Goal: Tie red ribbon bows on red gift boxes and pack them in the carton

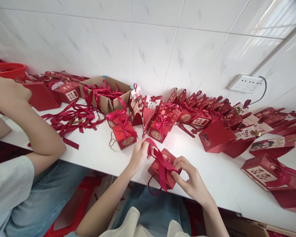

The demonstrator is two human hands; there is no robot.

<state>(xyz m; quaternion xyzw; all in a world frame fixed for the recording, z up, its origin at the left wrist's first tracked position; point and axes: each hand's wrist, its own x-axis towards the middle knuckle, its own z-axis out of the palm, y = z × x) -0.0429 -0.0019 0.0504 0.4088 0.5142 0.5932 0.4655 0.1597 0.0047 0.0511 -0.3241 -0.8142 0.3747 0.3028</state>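
At the table's front edge sits a small red gift box with a dark red ribbon crossing over its top. My left hand is closed on a loop of that ribbon, at the box's upper left. On the other side, my right hand pinches the ribbon against the box's right side between thumb and fingers. A cord handle hangs off the box's lower left. Just beyond stand finished-looking red boxes with bows, one of them a box with a gold round emblem.
A cardboard box of ribbons stands by the tiled wall, with loose ribbons in front. Rows of red boxes line the back and right. A power strip is on the wall. Another person's arm rests at the left.
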